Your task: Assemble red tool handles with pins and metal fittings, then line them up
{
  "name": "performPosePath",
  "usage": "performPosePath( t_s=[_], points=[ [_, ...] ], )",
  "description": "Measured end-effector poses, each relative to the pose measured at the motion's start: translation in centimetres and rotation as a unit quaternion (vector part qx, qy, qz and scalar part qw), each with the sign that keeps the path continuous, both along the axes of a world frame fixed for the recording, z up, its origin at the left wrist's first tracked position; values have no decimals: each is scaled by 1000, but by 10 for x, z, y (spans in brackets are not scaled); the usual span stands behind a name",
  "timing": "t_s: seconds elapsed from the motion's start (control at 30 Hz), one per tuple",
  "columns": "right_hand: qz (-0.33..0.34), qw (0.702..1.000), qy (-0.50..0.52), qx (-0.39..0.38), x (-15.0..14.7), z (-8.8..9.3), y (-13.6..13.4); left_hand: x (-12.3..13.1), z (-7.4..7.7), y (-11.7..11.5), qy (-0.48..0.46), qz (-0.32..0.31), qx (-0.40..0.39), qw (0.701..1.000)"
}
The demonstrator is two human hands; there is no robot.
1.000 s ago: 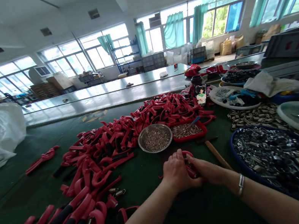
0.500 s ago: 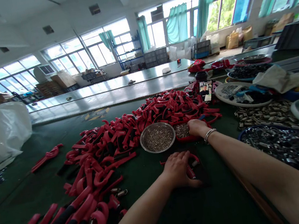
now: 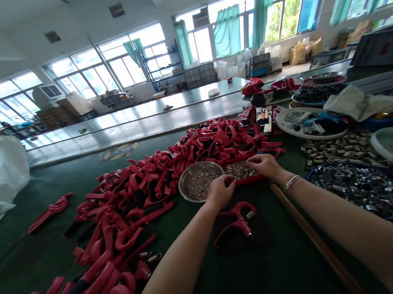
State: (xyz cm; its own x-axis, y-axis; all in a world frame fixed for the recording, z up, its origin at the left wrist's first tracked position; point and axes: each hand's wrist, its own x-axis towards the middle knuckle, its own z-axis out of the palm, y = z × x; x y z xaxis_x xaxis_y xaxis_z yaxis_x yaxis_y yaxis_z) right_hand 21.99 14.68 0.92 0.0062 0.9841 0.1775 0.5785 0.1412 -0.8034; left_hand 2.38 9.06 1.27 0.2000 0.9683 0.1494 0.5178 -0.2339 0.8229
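Note:
My left hand (image 3: 220, 191) is at the near right rim of a round metal bowl (image 3: 186, 197) of small metal pieces, thumb and fingers pinched together. My right hand (image 3: 266, 166) pinches over the right end of a red tray (image 3: 250, 180) of small metal pins. Whatever is between the fingers of either hand is too small to make out. Below them, a red tool part (image 3: 241, 223) with a curved jaw and a small spring lies untouched on a dark pad (image 3: 265, 233).
A large heap of red and black tool parts (image 3: 162, 168) spreads behind and left. A wooden stick (image 3: 315, 237) lies by my right forearm. At right are loose springs (image 3: 337, 147), a basin of metal parts (image 3: 364, 193) and a white tray (image 3: 284, 126). A phone (image 3: 265, 119) leans behind.
My left hand has lifted off the red tool part and moved up to the bowl's rim, leaving the part uncovered. My right hand stays at the red tray. The view has shifted slightly.

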Motion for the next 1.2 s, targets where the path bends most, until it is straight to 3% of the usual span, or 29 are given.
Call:
performPosePath(
  t_s=[0.17, 0.33, 0.47, 0.6, 0.7, 0.8, 0.87, 1.03, 1.2],
  points=[
    [32, 988, 150, -32, -9, -2, -9, 24, -6, 15, -158, 43, -105, 981],
    [60, 975, 212, -40, -19, 2, -14, 43, -7, 34, -173, 64, -93, 978],
    [45, 980, 194, -25, -21, 0, -9, 49, -5, 43, -157, 82, -86, 981],
    [-20, 993, 112, 13, -6, -2, -3, 30, 5, 36, -104, 82, -74, 988],
    [-53, 997, 36, 34, 7, -3, -1, 4, 16, 17, 0, 2, -76, 997],
    [-48, 998, -15, 38, 11, -3, -5, -17, 22, -10, 209, -104, -89, 968],
    [-21, 999, -33, 34, 8, -3, -13, -23, 22, -24, 276, -115, -89, 950],
    [91, 994, -59, -15, -2, -6, -55, -22, 16, -36, 288, -106, -73, 949],
    [110, 986, -123, -28, 1, -10, -113, -16, 17, -41, 312, -98, -43, 944]
  ],
)
